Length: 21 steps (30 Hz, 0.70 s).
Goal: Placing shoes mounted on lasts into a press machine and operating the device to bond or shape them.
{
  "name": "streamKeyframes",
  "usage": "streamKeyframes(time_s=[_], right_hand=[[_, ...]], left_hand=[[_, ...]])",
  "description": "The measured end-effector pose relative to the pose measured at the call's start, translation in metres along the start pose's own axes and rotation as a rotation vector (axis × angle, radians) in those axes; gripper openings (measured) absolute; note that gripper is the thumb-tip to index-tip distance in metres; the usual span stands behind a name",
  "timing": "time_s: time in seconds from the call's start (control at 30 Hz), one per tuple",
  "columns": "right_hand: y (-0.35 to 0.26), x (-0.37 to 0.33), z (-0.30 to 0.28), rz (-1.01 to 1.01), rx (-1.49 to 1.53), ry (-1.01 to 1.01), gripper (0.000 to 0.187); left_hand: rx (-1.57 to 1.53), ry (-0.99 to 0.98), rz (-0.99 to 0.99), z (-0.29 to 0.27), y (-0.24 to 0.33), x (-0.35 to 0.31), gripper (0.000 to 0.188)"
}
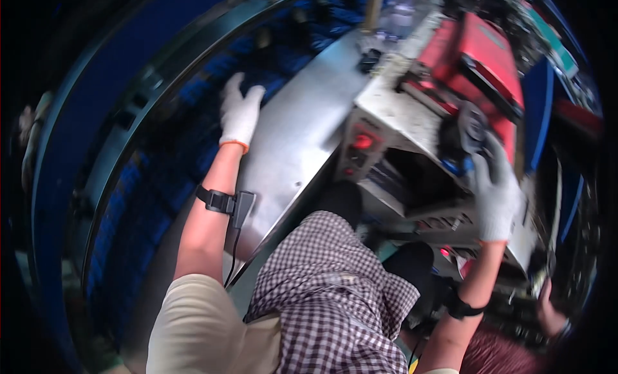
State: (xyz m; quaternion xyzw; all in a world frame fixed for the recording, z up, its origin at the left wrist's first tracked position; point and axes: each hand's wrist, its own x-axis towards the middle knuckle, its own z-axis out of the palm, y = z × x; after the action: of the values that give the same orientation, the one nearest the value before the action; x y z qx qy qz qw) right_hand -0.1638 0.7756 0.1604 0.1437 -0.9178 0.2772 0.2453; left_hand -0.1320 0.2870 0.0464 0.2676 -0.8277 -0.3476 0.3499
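Left hand: the left hand (239,113), in a white knit glove with an orange cuff, lies flat with its fingers (232,87) spread and holds nothing; it rests at the left edge of the steel desk (293,136), its fingertips over the blue parts (193,116) beside it.
Right hand: the right hand (497,197), also in a white glove, has its fingers (489,160) curled over the dark round wheel (467,132) on the machine.
Wheel: it sits on the white machine housing (402,116), just below the red cover (479,55).
Machine front: a red lit button (362,141) on the panel facing the person.
Wrists: a black strap (222,201) with a cable on the left forearm.
Clothing: a checked apron (335,297).
Another person: a hand (550,313) at lower right, apart from the wheel.
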Motion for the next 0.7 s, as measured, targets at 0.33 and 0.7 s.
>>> streamKeyframes(time_s=[0.33,0.7], right_hand=[[-0.003,0.0,0.001,0.039,-0.112,-0.032,0.044],[-0.015,0.0,-0.016,0.005,-0.087,0.033,0.036]], left_hand=[[-0.994,0.376,-0.894,-0.158,-0.196,0.056,0.072],[-1.017,0.023,-0.845,-0.092,-0.161,0.093,0.041]])
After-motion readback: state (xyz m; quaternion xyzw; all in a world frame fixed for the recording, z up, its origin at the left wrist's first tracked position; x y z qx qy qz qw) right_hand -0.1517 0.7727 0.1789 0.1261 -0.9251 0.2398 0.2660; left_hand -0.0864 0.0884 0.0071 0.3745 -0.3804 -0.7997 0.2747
